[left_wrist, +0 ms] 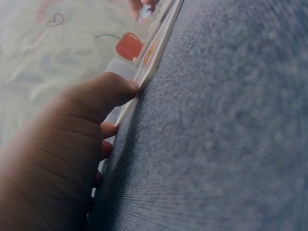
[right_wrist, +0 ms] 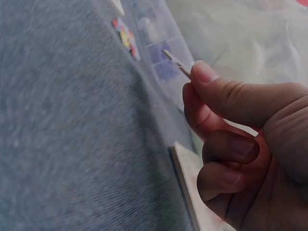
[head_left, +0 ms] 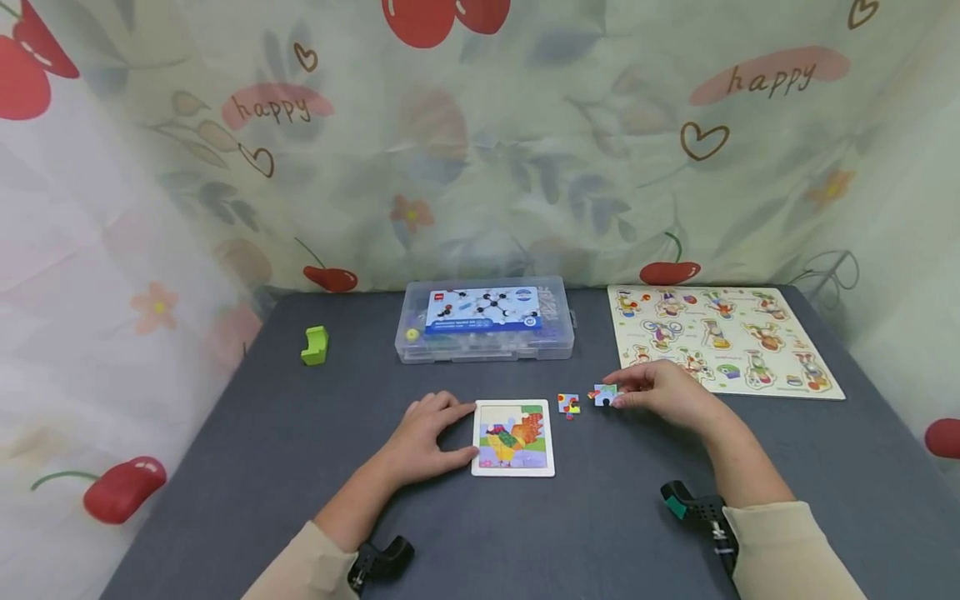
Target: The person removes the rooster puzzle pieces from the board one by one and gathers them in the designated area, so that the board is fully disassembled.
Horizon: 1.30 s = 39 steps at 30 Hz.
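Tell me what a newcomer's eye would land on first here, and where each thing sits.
Probably the colourful bird puzzle in its white frame on the dark table, with the left hand touching its left edge. To its right, the right hand pinches a puzzle piece, near a loose piece lying on the table. Behind, big red cherries stand out on the pale cloth.

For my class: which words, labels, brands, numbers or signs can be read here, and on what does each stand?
"happy": left pink patch, cherry-print fabric backdrop
"happy": right pink patch, same backdrop
Too small to read: blue-and-white label on the clear plastic case, including its red logo; any tiny print on the cream rectangular board
No readable text: white-framed square puzzle with a colourful bird
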### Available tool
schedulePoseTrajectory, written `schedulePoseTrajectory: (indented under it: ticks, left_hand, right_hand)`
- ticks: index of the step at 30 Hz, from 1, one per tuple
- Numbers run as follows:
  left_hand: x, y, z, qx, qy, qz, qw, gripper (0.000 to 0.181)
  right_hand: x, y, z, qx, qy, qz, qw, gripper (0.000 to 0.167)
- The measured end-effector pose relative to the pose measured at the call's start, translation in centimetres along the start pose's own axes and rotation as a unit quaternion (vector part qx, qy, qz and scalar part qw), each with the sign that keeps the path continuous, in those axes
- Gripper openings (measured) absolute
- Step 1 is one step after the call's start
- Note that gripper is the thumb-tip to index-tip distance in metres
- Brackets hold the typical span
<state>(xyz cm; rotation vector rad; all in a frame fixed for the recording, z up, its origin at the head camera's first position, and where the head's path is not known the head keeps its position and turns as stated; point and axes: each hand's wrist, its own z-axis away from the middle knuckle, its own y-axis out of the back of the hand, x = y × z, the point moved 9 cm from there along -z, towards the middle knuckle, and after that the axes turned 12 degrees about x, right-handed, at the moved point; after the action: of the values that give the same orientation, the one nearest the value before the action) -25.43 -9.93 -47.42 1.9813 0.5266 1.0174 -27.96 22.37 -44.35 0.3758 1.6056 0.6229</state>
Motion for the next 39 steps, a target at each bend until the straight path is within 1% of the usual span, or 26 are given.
schedulePoseTrajectory:
  ticks: [5, 9, 12, 15, 21, 24, 27, 30, 34, 37, 39]
  left_hand:
    - [0.0, 0.0, -0.1, 0.000, 0.000, -0.001, 1.0000, 0.066]
    - [0.0, 0.0, -0.1, -0.001, 0.002, 0.000, 1.0000, 0.066]
    - [0.0, 0.0, -0.1, -0.003, 0.005, -0.001, 1.0000, 0.066]
    - [0.0, 0.0, -0.1, -0.002, 0.006, -0.002, 1.0000, 0.066]
    - [0.0, 0.0, -0.1, 0.002, 0.003, -0.002, 1.0000, 0.066]
    - [0.0, 0.0, -0.1, 0.002, 0.004, -0.003, 1.0000, 0.066]
    - [-0.1, 0.0, -0.1, 0.001, 0.004, -0.001, 1.0000, 0.066]
    - [-0.1, 0.0, -0.1, 0.000, 0.005, -0.003, 1.0000, 0.066]
    - [-0.1, 0.0, -0.1, -0.001, 0.007, -0.006, 1.0000, 0.066]
    - [0.0, 0.0, 0.0, -0.001, 0.007, -0.004, 1.0000, 0.066]
    - [0.0, 0.1, 0.0, -0.001, 0.007, -0.002, 1.0000, 0.066]
  right_hand:
    - [1.1, -0.7, -0.1, -0.018, -0.011, -0.004, 0.9998, 0.032]
    - [1.3, -1.2, -0.1, -0.034, -0.004, -0.001, 0.9994, 0.031]
    - [1.2, -1.4, -0.1, -0.035, 0.006, 0.028, 0.9990, 0.029]
    - [0.8, -1.5, -0.1, -0.031, 0.016, 0.069, 0.9970, 0.028]
    - [0.1, -1.7, 0.0, -0.025, 0.039, 0.150, 0.9876, 0.027]
    - [-0.2, -1.7, 0.1, -0.023, 0.046, 0.176, 0.9831, 0.026]
    - [-0.3, -1.8, 0.1, -0.022, 0.043, 0.193, 0.9801, 0.027]
    - [-0.6, -1.8, 0.2, -0.024, 0.046, 0.201, 0.9783, 0.029]
    - [-1.1, -1.7, 0.2, -0.024, 0.042, 0.197, 0.9792, 0.033]
    - [-1.7, -1.3, 0.2, -0.014, 0.043, 0.189, 0.9809, 0.036]
    - [-2.4, -1.0, 0.2, -0.004, 0.057, 0.186, 0.9809, 0.036]
